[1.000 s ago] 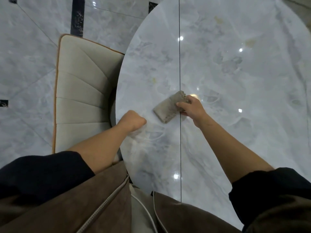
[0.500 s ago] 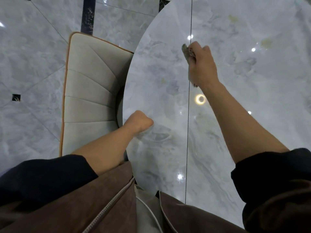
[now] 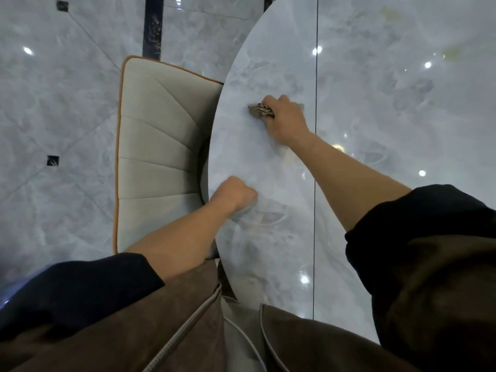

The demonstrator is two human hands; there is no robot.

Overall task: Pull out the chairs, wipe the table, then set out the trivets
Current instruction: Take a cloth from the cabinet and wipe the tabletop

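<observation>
Right grip (image 3: 285, 119) clutches the cloth (image 3: 259, 110) on the table (image 3: 375, 108) (left grip (image 3: 236, 194) fisted, empty).

A table (image 3: 389, 135) with a curved rim and a glossy grey marble-patterned top; a thin dark seam (image 3: 316, 108) runs straight across it from the near edge to the far. Left of the seam, a crumpled brownish cloth (image 3: 258, 110) lies on the top, gripped by the right hand (image 3: 287, 121). Also left of the seam, nearer and close to the rim, the left hand (image 3: 236, 194) rests on the top as a fist. Right of the seam, faint yellowish smudges mark the far surface
</observation>
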